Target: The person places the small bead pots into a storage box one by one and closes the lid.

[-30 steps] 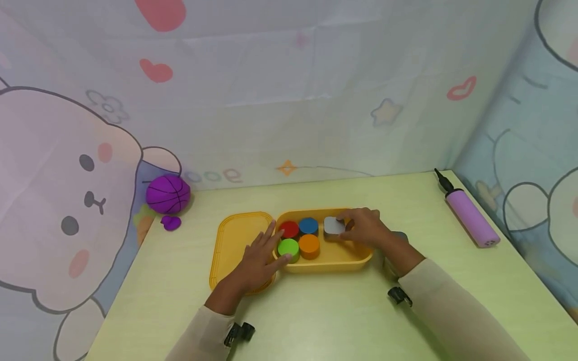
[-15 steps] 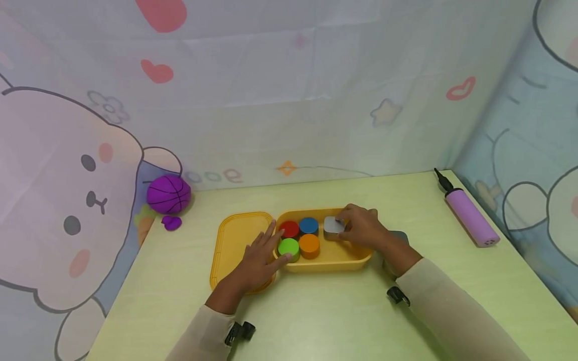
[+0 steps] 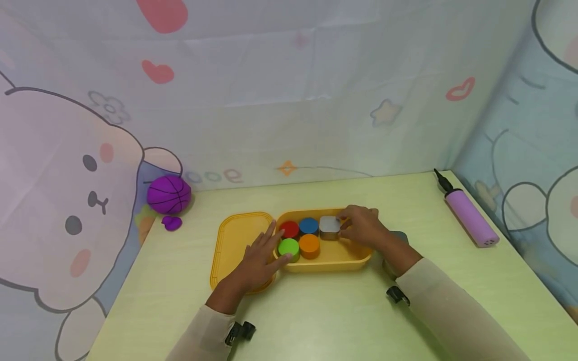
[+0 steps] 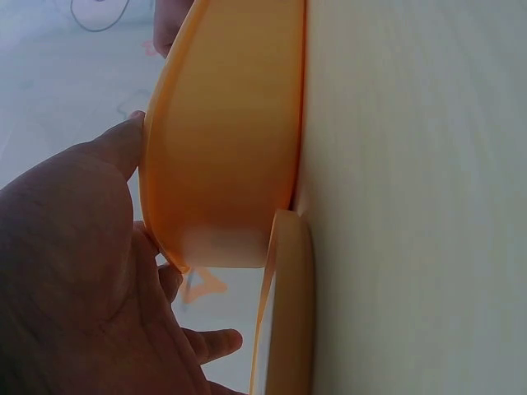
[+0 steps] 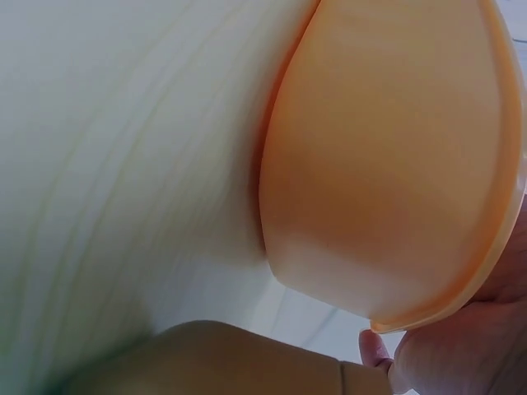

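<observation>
Inside the yellow plastic box [image 3: 349, 260], red [image 3: 290, 228], blue [image 3: 309, 225], green [image 3: 289, 246] and orange [image 3: 309, 245] round pieces form two rows at the left. A square silver-grey piece [image 3: 329, 226] is right beside the blue one. Thumb and fingertips of my right hand [image 3: 363, 228] pinch its right end; their full contact is hard to see. Spread over the box's left rim, my left hand [image 3: 257, 260] has straight fingers, fingertips near the red and green pieces. The left wrist view shows this hand [image 4: 90, 247] against the box's outer wall [image 4: 226, 140].
A yellow lid [image 3: 235, 245] lies left of the box, partly under the left hand. A dark grey-green object [image 3: 399, 235] stands behind the right wrist, mostly hidden. A purple ball [image 3: 169, 194] and small purple piece [image 3: 171, 223] are far left; a pink hand pump [image 3: 471, 218] is far right.
The silver-grey piece has slid a little left, closer to the blue one. The right hand has barely shifted, and the left hand has stayed in place.
</observation>
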### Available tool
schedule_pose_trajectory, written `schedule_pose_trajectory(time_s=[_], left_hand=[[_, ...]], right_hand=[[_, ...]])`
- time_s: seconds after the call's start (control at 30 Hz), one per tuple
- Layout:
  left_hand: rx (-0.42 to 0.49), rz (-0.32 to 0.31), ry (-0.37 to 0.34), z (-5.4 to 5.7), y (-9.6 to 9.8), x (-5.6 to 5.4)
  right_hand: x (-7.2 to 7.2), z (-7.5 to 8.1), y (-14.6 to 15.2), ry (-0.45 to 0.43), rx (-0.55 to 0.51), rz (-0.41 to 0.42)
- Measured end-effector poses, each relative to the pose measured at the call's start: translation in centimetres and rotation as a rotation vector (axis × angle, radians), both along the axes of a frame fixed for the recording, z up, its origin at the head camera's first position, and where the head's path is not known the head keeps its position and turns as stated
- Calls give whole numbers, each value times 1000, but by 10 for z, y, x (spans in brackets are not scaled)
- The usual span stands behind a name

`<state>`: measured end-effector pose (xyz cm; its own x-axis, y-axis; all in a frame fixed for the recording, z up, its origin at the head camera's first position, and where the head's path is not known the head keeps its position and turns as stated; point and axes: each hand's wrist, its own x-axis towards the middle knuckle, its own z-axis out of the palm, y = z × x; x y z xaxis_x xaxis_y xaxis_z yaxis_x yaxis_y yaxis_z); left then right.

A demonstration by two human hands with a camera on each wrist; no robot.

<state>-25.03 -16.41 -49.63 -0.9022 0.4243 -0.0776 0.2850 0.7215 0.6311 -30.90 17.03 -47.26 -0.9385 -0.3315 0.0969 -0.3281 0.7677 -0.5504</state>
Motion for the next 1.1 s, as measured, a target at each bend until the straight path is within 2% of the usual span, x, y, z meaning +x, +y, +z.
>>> schedule_pose_trajectory(time_s=[0.33,0.43,0.67,0.97,1.1], left_hand=[[-3,6,4,-3,-1,0],[-4,7,5,-4,-2,0],[-10,-1,-15,-2,-2,1],[-18,-4,12,-1,-1,-1],[-8,1,21,-1,-1,0]], right_hand=[[2,4,3,-3,-17,-14],[4,5,8,8,-71,-17],[14,9,27,-2,-299,2],[24,5,57,-8,-367,-22],[28,5,64,74,-387,-40]])
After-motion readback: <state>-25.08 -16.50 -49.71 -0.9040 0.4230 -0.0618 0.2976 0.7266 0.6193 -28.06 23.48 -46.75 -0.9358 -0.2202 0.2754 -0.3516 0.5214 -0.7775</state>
